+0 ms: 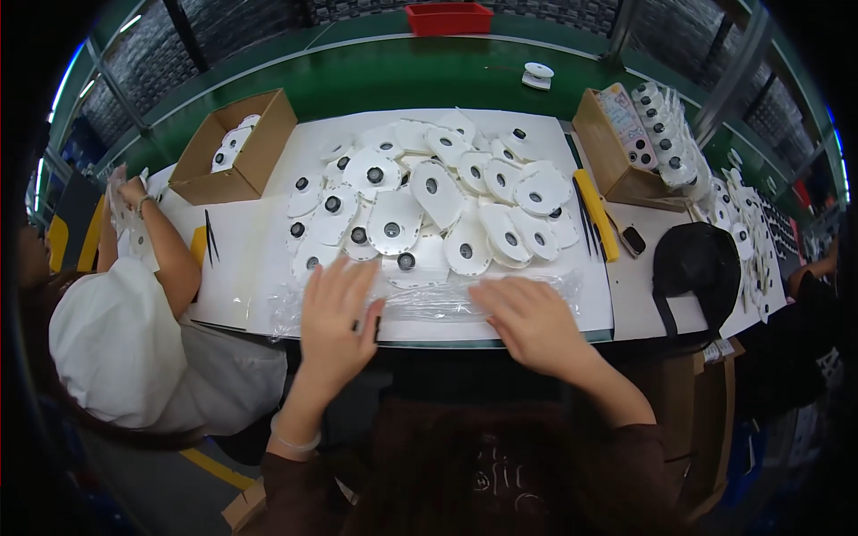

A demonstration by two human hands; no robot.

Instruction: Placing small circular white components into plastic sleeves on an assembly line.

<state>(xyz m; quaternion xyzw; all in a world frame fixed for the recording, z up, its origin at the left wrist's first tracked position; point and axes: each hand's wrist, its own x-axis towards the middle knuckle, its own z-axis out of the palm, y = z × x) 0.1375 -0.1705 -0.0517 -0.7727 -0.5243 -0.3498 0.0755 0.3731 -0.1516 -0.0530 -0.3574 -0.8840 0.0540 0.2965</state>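
A heap of white rounded plastic parts (pixel 391 223), many with a dark round lens-like centre or knob, covers the middle of the white work surface. Along its front edge lies a layer of clear plastic bags (pixel 420 302). My left hand (pixel 338 317) is at the left end of the bags, its fingers stretched toward the heap. Something small and black shows at its thumb; I cannot make out what. Over the right part of the bags rests my right hand (pixel 534 323), fingers extended and pointing left. Neither hand visibly holds anything.
Cardboard boxes stand at left (pixel 201 188) and right (pixel 617 189). A yellow tool (pixel 597 214), tweezers (pixel 211 237) and a black cap-like item (pixel 697 268) lie around. A red bin (pixel 449 20) sits at the back. Co-workers (pixel 121 335) flank me on both sides.
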